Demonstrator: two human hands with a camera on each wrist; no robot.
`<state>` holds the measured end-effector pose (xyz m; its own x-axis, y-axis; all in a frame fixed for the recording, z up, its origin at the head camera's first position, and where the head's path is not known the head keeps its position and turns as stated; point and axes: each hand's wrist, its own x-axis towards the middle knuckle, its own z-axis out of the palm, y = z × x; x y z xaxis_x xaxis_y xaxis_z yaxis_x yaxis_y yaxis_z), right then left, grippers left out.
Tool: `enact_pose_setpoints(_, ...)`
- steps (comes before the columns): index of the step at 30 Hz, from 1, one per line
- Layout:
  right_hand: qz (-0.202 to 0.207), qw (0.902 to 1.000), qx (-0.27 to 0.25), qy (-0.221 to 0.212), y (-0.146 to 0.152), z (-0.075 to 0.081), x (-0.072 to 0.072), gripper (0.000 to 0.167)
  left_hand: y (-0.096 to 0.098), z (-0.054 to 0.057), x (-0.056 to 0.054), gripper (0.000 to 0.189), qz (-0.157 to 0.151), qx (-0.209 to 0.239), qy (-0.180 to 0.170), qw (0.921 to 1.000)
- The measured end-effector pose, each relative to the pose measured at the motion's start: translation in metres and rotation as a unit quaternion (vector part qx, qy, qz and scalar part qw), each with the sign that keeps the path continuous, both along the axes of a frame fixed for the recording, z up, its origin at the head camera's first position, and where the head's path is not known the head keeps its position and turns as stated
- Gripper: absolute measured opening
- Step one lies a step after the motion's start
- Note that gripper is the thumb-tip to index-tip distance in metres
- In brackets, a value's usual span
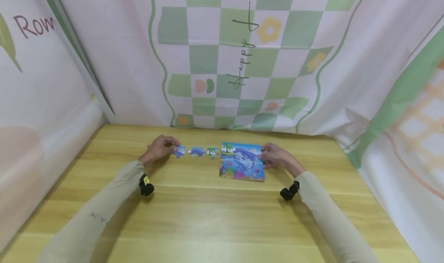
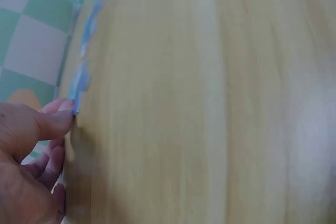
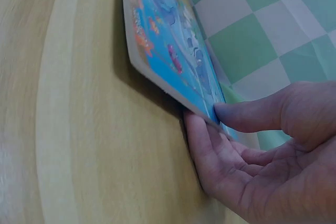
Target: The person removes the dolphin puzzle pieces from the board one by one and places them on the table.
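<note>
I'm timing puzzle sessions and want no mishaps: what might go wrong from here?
The right hand holds one edge of the square blue dolphin-printed puzzle board, fingers underneath; tilting it might dislodge any seated pieces. The left hand pinches the leftmost small blue jigsaw piece; a slip could push it into the middle blue piece beside it.

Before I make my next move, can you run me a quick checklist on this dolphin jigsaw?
1. Left hand has the leftmost jigsaw piece: ok, pinched at its edge.
2. Right hand steadies the dolphin jigsaw board: ok, thumb on top, fingers beneath the edge.
3. Middle jigsaw piece and palm-tree jigsaw piece in sight: ok, in a row left of the board.
4. All three pieces joined to the board: not ok, they lie apart from it.
5. Matching slots free: cannot tell, too small to make out.
</note>
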<state>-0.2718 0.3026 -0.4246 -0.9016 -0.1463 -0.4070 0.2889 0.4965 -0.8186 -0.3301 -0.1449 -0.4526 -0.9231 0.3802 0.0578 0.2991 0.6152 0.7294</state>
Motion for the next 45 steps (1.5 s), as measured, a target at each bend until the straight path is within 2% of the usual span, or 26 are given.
enact_pose_setpoints(7, -0.007, 0.9998, -0.016, -0.012, -0.002, 0.000, 0.000, 0.052, 0.000, 0.010, 0.003, 0.027, 0.020, 0.038, -0.088, 0.9952)
enact_pose_setpoints(15, -0.016, 0.9996, -0.024, -0.008, -0.007, 0.003, 0.003, 0.048, -0.004, 0.014, 0.004, 0.034, 0.035, 0.050, -0.127, 0.9900)
enact_pose_setpoints(18, -0.024, 0.9996, -0.016, -0.001, -0.013, 0.007, 0.003, 0.040, -0.003, 0.016, 0.004, 0.035, 0.045, 0.055, -0.131, 0.9888)
enact_pose_setpoints(20, -0.025, 0.9996, 0.004, 0.012, -0.019, 0.008, 0.004, 0.035, 0.000, 0.016, 0.005, 0.034, 0.056, 0.049, -0.112, 0.9909)
enact_pose_setpoints(22, -0.025, 0.9981, 0.050, 0.024, -0.024, 0.009, 0.005, 0.039, 0.005, 0.018, 0.007, 0.031, 0.064, 0.035, -0.082, 0.9939)
enact_pose_setpoints(24, -0.020, 0.9937, 0.103, 0.039, -0.029, 0.011, 0.009, 0.054, 0.015, 0.020, 0.010, 0.028, 0.067, 0.026, -0.042, 0.9965)
enact_pose_setpoints(26, -0.013, 0.9875, 0.150, 0.048, -0.036, 0.010, 0.012, 0.078, 0.024, 0.023, 0.013, 0.026, 0.067, 0.026, -0.001, 0.9974)
enact_pose_setpoints(28, -0.005, 0.9821, 0.180, 0.056, -0.042, 0.011, 0.014, 0.105, 0.034, 0.026, 0.016, 0.025, 0.069, 0.031, 0.035, 0.9965)
enact_pose_setpoints(29, -0.001, 0.9797, 0.192, 0.060, -0.046, 0.011, 0.014, 0.110, 0.040, 0.028, 0.017, 0.024, 0.068, 0.038, 0.051, 0.9957)
enact_pose_setpoints(31, 0.001, 0.9773, 0.204, 0.058, -0.050, 0.012, 0.013, 0.111, 0.053, 0.031, 0.020, 0.022, 0.060, 0.048, 0.071, 0.9945)
enact_pose_setpoints(33, 0.002, 0.9746, 0.218, 0.053, -0.052, 0.013, 0.012, 0.112, 0.070, 0.033, 0.023, 0.022, 0.046, 0.050, 0.075, 0.9949)
enact_pose_setpoints(35, -0.002, 0.9749, 0.219, 0.043, -0.052, 0.014, 0.010, 0.114, 0.087, 0.034, 0.026, 0.023, 0.010, 0.044, 0.073, 0.9963)
enact_pose_setpoints(37, -0.008, 0.9756, 0.217, 0.034, -0.052, 0.015, 0.009, 0.116, 0.105, 0.035, 0.028, 0.026, -0.030, 0.033, 0.053, 0.9976)
enact_pose_setpoints(41, -0.020, 0.9775, 0.207, 0.034, -0.049, 0.015, 0.010, 0.115, 0.140, 0.030, 0.030, 0.038, -0.113, -0.036, 0.032, 0.9925)
enact_pose_setpoints(43, -0.022, 0.9793, 0.197, 0.041, -0.047, 0.014, 0.011, 0.112, 0.153, 0.024, 0.032, 0.043, -0.130, -0.084, 0.040, 0.9871)
enact_pose_setpoints(45, -0.025, 0.9814, 0.185, 0.045, -0.046, 0.012, 0.013, 0.109, 0.163, 0.020, 0.035, 0.045, -0.131, -0.125, 0.050, 0.9821)
